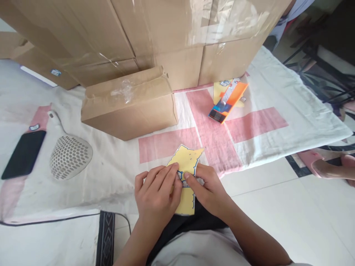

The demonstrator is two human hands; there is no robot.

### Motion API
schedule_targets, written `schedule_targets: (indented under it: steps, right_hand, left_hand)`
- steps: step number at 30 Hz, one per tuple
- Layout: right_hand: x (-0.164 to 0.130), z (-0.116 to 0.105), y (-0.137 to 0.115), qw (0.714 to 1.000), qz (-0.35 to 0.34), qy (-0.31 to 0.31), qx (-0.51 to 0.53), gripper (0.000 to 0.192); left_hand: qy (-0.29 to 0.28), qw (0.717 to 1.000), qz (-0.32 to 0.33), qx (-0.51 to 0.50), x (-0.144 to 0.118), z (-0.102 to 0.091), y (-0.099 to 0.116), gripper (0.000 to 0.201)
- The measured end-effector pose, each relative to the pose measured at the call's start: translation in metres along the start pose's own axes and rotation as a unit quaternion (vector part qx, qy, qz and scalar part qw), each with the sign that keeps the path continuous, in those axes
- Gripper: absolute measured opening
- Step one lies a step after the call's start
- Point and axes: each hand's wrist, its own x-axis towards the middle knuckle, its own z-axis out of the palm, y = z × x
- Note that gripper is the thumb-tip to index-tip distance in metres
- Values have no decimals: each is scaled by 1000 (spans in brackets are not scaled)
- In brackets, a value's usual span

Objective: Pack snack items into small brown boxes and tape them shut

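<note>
Two hands meet at the lower middle of the head view, both pinched on a yellow card point(186, 162) with a blue printed outline. The left hand point(156, 195) lies over the card's left half, fingers curled and closed on its edge; the right hand point(209, 188) grips the right edge, thumb pressed against the card's face. The card is held just above the near edge of a white cloth point(291, 111) with pink bands, its upper corner pointing away from the person and its lower end reaching down toward the lap.

On the cloth, a small cardboard box point(130, 107) stands beyond the hands, with larger taped cartons point(166, 33) stacked behind it and touching it. To the left lie a grey perforated scoop point(70, 157) and, just beside it, a black phone point(23, 153). To the upper right, well apart from the hands, an orange packet point(229, 101) rests on another yellow card point(217, 92). Pale floor tiles point(291, 207) show at the right, where another person's foot point(332, 168) enters at the frame edge.
</note>
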Motion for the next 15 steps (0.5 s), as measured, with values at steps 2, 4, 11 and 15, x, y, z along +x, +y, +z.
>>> schedule_targets:
  steps: [2, 4, 11, 15]
  right_hand:
    - [0, -2, 0, 1000, 27, 4, 7, 28]
    - [0, -4, 1, 999, 47, 5, 12, 26]
    - [0, -8, 6, 999, 30, -5, 28, 15]
    - [-1, -12, 8, 1000, 22, 7, 16, 21]
  left_hand:
    - [-10, 1000, 8, -22, 3, 1, -3, 25]
    - [-43, 997, 4, -64, 7, 2, -4, 20]
    - [-171, 972, -27, -162, 20, 5, -10, 6]
    - [-225, 955, -19, -192, 23, 5, -14, 15]
